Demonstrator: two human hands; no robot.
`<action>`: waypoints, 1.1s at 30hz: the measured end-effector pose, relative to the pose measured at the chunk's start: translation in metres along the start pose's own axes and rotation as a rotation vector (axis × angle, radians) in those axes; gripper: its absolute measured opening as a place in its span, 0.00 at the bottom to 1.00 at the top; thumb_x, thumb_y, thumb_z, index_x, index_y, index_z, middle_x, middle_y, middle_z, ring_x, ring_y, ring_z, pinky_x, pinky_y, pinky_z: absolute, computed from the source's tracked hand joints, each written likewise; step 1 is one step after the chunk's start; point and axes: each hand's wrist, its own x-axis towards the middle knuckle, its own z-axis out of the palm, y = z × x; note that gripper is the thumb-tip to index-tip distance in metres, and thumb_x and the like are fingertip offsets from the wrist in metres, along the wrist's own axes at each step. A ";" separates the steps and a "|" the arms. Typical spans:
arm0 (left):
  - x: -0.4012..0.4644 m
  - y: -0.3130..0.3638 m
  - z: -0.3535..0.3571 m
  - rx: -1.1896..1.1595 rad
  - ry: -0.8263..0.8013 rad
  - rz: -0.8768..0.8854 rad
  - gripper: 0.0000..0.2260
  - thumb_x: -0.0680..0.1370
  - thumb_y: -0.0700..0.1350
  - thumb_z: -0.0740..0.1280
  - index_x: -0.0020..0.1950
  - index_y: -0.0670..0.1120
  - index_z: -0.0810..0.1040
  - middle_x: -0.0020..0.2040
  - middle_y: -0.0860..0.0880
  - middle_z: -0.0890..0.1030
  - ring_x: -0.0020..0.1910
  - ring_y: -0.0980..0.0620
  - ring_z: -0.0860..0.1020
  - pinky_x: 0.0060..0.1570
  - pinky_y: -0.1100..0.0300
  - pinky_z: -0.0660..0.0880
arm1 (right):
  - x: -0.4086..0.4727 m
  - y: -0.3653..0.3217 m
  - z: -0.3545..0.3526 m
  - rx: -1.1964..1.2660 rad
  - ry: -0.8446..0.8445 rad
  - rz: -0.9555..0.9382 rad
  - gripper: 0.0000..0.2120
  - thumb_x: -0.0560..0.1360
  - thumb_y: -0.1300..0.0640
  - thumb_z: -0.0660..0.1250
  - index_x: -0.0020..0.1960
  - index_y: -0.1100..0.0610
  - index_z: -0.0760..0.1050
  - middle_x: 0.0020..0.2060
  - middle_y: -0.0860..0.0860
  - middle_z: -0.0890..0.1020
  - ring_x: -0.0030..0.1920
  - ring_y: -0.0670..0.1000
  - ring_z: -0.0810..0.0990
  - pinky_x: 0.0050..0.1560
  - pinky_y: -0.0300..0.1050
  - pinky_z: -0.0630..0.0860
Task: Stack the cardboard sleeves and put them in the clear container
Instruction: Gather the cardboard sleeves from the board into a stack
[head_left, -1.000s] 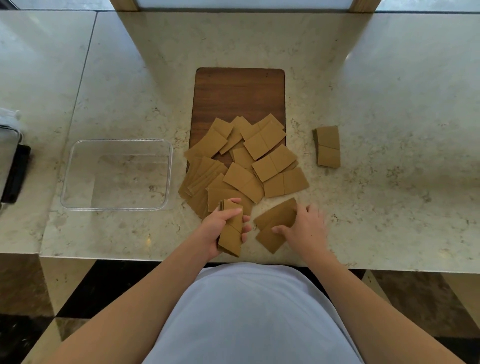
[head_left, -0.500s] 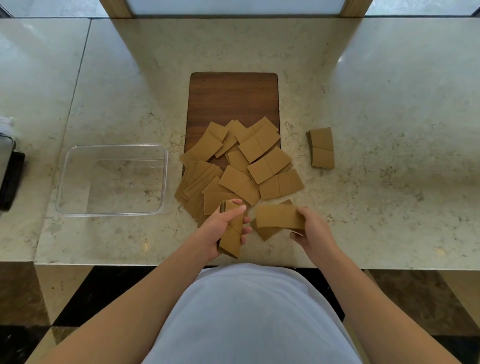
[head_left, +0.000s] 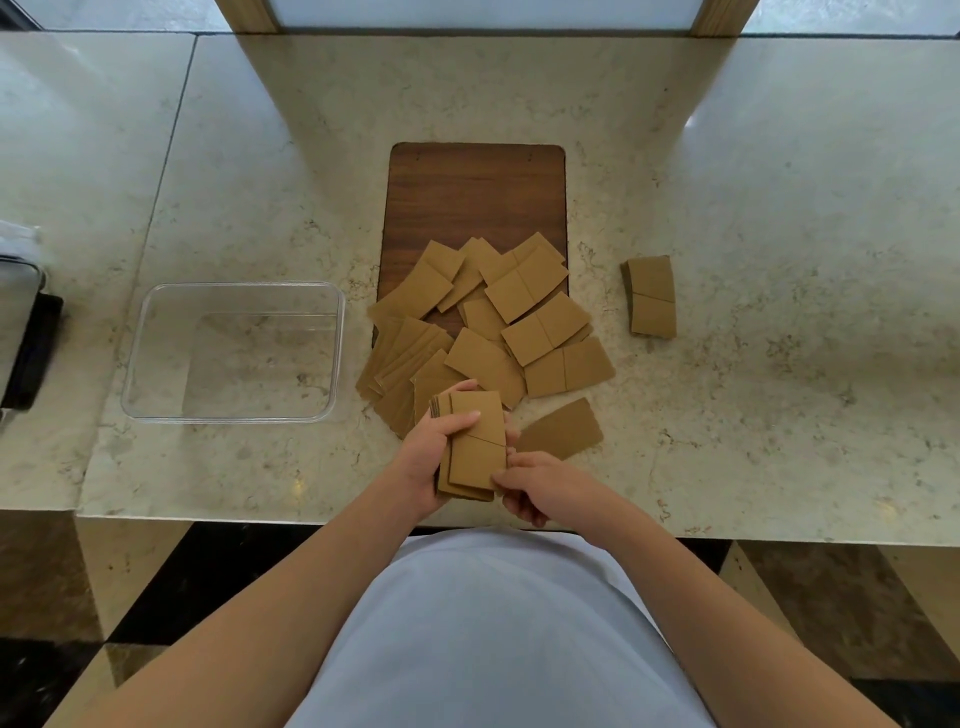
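- Since a moment ago, the sleeve the right hand (head_left: 540, 486) lifted off the table has landed on top of the stack (head_left: 475, 447) in the left hand (head_left: 434, 457).
- Left grip is curled round the stack, thumb across its face, holding it just above the table's (head_left: 779, 208) near edge.
- Right grip pinches the stack's lower right corner.
- One loose sleeve (head_left: 561, 430) lies flat just right of the hands.
- Beyond them, the scattered pile of sleeves (head_left: 493, 322) spills over the near end of the wooden board (head_left: 475, 192).
- A small stacked set (head_left: 650, 296) sits apart to the right.
- Left of the pile stands the clear container (head_left: 236, 353), no sleeves in it.
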 end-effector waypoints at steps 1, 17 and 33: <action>-0.001 0.001 -0.001 -0.016 -0.015 -0.016 0.20 0.83 0.36 0.60 0.74 0.51 0.71 0.57 0.32 0.83 0.52 0.33 0.83 0.52 0.40 0.80 | 0.000 0.001 -0.003 -0.035 -0.003 -0.011 0.14 0.83 0.49 0.61 0.42 0.54 0.75 0.31 0.47 0.78 0.29 0.44 0.72 0.31 0.36 0.68; -0.016 0.010 -0.005 -0.084 -0.186 -0.141 0.22 0.78 0.48 0.73 0.72 0.51 0.77 0.55 0.37 0.79 0.48 0.40 0.80 0.47 0.46 0.79 | 0.054 0.041 -0.054 -0.644 0.913 0.022 0.42 0.64 0.33 0.78 0.69 0.52 0.67 0.62 0.50 0.72 0.66 0.55 0.70 0.65 0.55 0.66; -0.021 0.003 -0.010 0.070 0.052 0.053 0.31 0.74 0.58 0.76 0.73 0.48 0.74 0.49 0.38 0.81 0.41 0.43 0.81 0.38 0.50 0.81 | 0.010 0.014 -0.038 0.688 0.308 -0.059 0.05 0.80 0.60 0.68 0.54 0.58 0.81 0.47 0.54 0.83 0.44 0.50 0.80 0.37 0.41 0.77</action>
